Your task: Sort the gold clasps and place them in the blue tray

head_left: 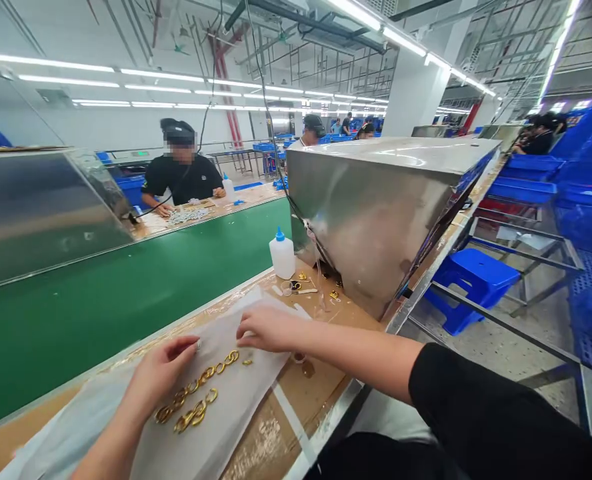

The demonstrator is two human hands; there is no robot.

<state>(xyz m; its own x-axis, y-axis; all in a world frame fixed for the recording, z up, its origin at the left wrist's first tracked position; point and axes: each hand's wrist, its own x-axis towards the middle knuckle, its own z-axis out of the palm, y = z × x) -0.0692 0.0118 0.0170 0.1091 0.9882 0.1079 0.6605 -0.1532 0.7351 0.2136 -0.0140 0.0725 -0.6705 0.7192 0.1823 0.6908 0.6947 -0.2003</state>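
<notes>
Several gold metal rings lie in two rows on a white sheet spread over the wooden bench. My left hand rests on the sheet at the near end of the rows, its fingertips touching the sheet just above the rings. My right hand lies flat on the far part of the sheet, fingers together, just beyond the last ring. Whether either hand pinches a ring cannot be told.
A white glue bottle with a blue cap stands by small loose gold parts. A steel hood rises to the right, a green conveyor belt runs on the left. A person works across the belt. Blue stool below.
</notes>
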